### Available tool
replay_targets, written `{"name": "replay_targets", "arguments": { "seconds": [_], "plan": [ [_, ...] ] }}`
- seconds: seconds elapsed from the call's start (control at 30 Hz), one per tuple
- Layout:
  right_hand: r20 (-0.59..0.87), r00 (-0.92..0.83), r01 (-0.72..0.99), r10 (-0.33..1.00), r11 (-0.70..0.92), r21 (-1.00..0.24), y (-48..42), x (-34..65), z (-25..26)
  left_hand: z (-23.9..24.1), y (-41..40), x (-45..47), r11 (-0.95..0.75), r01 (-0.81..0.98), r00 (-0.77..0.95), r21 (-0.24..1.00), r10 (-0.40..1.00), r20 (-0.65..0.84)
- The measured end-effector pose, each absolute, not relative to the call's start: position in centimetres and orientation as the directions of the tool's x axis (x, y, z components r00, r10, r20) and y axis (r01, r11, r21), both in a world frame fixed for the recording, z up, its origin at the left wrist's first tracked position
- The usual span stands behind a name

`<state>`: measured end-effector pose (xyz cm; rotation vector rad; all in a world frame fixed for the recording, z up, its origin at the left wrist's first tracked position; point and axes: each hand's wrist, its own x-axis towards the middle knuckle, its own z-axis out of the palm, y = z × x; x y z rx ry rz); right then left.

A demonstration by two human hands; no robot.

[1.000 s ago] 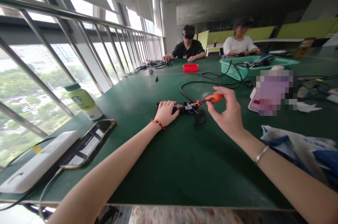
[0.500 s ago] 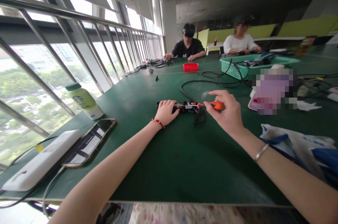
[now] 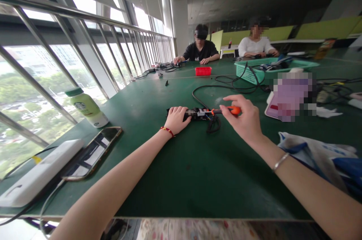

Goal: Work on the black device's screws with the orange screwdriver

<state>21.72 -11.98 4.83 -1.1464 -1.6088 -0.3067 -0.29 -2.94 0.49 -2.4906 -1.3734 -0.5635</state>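
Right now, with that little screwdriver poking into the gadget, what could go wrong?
The orange screwdriver in the right hand lies almost flat against the small black device, so its tip might slip off. The left hand holds the device's far end, in line with the tip, so a slip could jab its fingers. The black cable loops right under the tool and might snag.

Bright daylight floods from the left windows [image 3: 42, 81]; wide-angle edges bend, far room dim.
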Motion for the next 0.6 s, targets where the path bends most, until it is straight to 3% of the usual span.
{"name": "replay_targets", "arguments": {
  "seconds": [0.17,0.37,0.5,0.6],
  "plan": [
    [0.897,0.014,0.749,0.442,0.59,-0.302,-12.0,21.8,5.1,0.6,-3.0,-0.3,-0.526,0.85,0.484,-0.032,0.755,0.441],
    [0.873,0.022,0.817,0.487,0.495,-0.297,-12.3,21.6,5.2,0.3,-3.2,-0.2,-0.538,0.843,0.47,0.01,0.745,0.473],
    [0.902,-0.002,0.785,0.432,0.559,-0.266,-12.2,21.7,5.4,2.9,-4.9,-0.2,-0.587,0.808,0.437,0.052,0.655,0.617],
    [0.886,-0.02,0.81,0.464,0.527,-0.258,-12.2,21.7,5.5,6.5,-6.7,-0.6,-0.668,0.721,0.317,0.183,0.553,0.77]
  ]
}}
